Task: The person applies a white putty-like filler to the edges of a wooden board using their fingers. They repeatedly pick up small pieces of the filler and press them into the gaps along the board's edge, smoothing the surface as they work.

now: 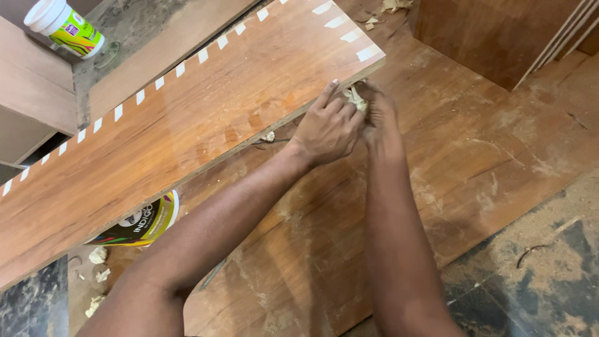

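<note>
A long wooden board (187, 118) with white tape strips along its far edge lies slanted across the view. My left hand (327, 128) and my right hand (379, 118) meet at the board's near edge, close to its right corner. Between the fingers sits a lump of pale putty-like filler (355, 97); both hands are closed around it and press it against the board's edge. My left index finger lies on the board's top surface.
A sheet of dusty plywood (486, 156) covers the floor under the board. A tub on its side (146, 224) lies beneath the board; another white tub (62, 25) stands at the top left. A wooden cabinet (499, 31) stands at the top right. Filler scraps (97, 256) litter the floor.
</note>
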